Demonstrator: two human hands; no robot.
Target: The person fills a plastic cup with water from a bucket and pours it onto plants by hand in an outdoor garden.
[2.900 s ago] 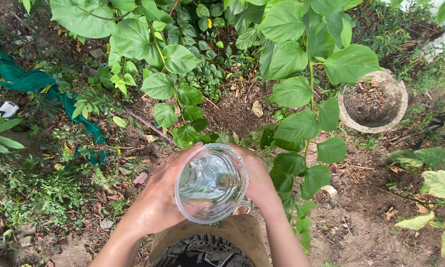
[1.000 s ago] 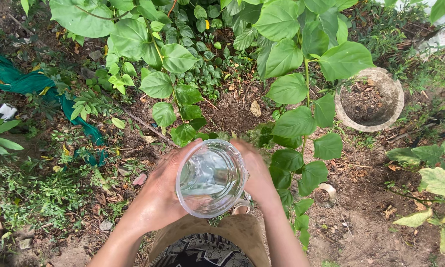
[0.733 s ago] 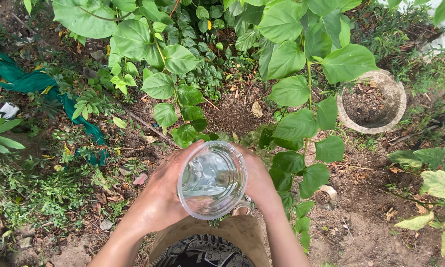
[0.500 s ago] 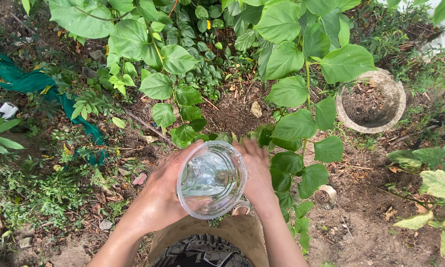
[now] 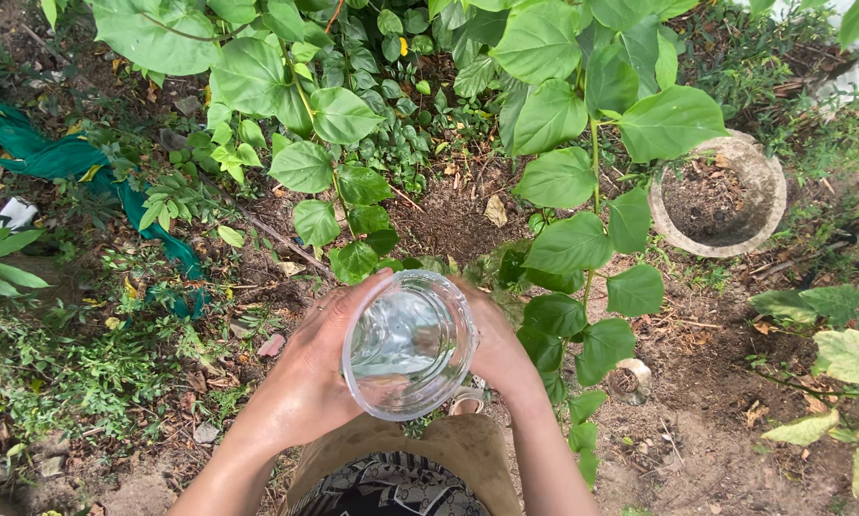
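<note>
I look straight down into a clear plastic jug point(image 5: 408, 346) with water in it, held upright in front of my waist. My left hand point(image 5: 310, 373) wraps around its left side. My right hand point(image 5: 499, 346) presses against its right side, fingers curled round the wall. Both hands grip the jug together. Under it lie bare soil and the lower leaves of a tall plant with broad green leaves point(image 5: 573, 244).
A round stone pot point(image 5: 769, 186) filled with dry soil stands at the right. Green netting point(image 5: 47, 158) lies on the ground at the left. Leafy plants point(image 5: 315, 105) crowd the top. A small broken pot piece point(image 5: 630, 377) sits beside my right arm.
Half a second ago my right hand's fingers were lifted and spread off the jug; now they are closed against its side again. The jug has stayed almost in place.
</note>
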